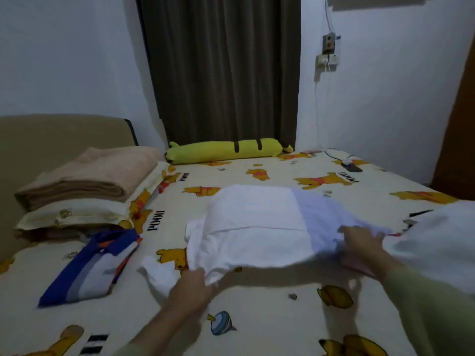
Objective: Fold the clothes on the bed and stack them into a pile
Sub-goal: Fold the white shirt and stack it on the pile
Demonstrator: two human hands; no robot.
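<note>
The soft, light white cotton shirt (257, 227) lies mid-bed, floppy, so the left hand (191, 283) pinches its 6 o'clock hem while the right hand (359, 240) grips its 3 o'clock edge.

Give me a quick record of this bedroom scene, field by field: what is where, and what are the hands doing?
being folded: white garment, mid-bed, near edge lifted off the sheet
left hand: grips the garment's near left edge
right hand: holds its right side
already folded: blue striped shirt, lying left on the bed
more white cloth: far right, unfolded
head of bed: beige blanket on a pillow
far edge: yellow plush bolster
</note>
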